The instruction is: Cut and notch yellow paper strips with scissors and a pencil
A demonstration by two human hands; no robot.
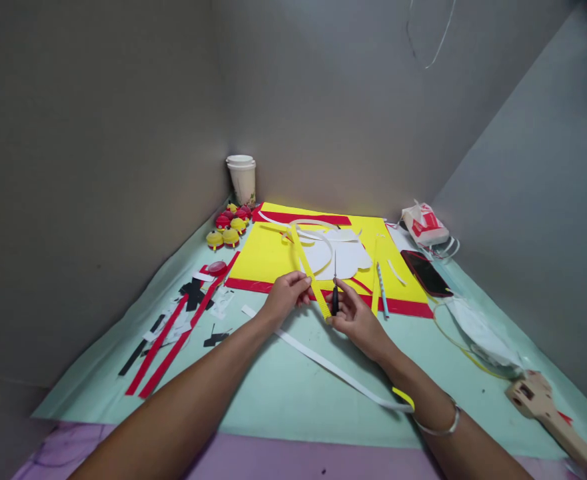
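Note:
My left hand pinches a yellow corrugated paper strip between thumb and fingers. The strip runs from the white paper down toward me, and its near end lies by the fingertips of my right hand. That hand is closed around a thin pointed tool with a black handle, its metal tip pointing away from me. Beneath both hands lies a white sheet on a yellow corrugated sheet with red edges. A long white strip with a yellow end passes under my forearms.
Red and yellow rolled paper pieces sit back left near a paper cup. Red strips and black scraps lie left. A striped pencil, phone, tissue pack, face mask and glue gun lie right.

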